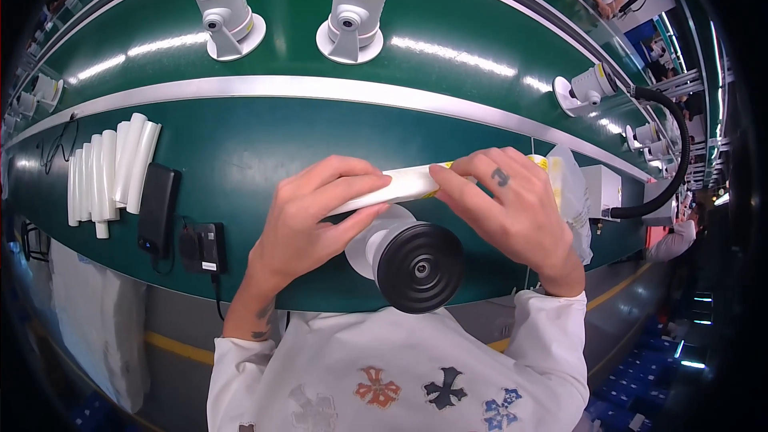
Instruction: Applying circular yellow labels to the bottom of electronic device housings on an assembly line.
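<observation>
Between my two hands is a slim white roll (408, 183) with yellow markings along its right part, held nearly level. My left hand (320, 212) grips its left end between thumb and fingers. The thumb and fingertips of my right hand (512, 208) pinch it farther right, and that hand hides part of it. Just below the roll, a white cylindrical device (366, 242) stands near the table edge, its black ridged round end (420, 268) facing up with a small lens at the centre. The hands are above the device; whether the roll touches it, I cannot tell.
Several white rolls (104, 172) lie at the left, beside a black oblong box (158, 208) and a black cabled box (202, 248). Similar white devices (356, 20) stand on the green strip beyond the metal rail (320, 86). A clear plastic bag (572, 196) and black hose (684, 152) are right.
</observation>
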Demonstrator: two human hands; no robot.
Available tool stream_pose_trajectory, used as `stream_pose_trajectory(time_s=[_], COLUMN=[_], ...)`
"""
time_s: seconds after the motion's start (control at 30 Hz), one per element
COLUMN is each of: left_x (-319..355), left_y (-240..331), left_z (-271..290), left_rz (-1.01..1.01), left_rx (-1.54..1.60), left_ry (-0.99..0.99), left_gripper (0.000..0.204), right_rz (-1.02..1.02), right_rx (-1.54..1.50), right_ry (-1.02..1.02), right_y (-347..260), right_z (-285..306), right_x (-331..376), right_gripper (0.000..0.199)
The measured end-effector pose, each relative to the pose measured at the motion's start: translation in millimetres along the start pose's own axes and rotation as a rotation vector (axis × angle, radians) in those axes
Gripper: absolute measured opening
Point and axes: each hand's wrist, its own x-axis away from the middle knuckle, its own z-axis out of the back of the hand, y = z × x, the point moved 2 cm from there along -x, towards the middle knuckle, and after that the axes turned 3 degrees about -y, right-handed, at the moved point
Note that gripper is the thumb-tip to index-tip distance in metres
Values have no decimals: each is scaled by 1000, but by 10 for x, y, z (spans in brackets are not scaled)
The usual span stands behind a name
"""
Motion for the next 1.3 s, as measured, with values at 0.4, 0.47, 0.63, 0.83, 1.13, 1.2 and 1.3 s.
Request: stream_pose_trajectory(time_s=[0.4,0.47,0.63,0.83,1.13,1.2,1.3], left_x=[121,253,484,533,455,427,403], left_y=[-119,-316,-685,-572,-44,52,108], left_z=[-32,11,41,74,125,98,85], left_rz=[212,235,317,303,-185,-259,-269], left_rx=[95,-1,-325,-280,97,129,88], left_ry=[89,138,2,213,32,-52,-147], left_gripper=[28,28,42,51,30,30,28], right_rz=[-69,-205,-310,-442,-504,-510,-517], right_rx=[-80,-330,-946,-1100,-921,-914,-903], right_ry=[81,56,-207,-440,-287,-287,-283], right_y=[-69,-87,-207,-290,-321,-331,-342], right_z=[72,170,356,183,42,49,51], right_x=[82,86,109,19,116,107,97], right_gripper=[24,26,12,12,11,11,11])
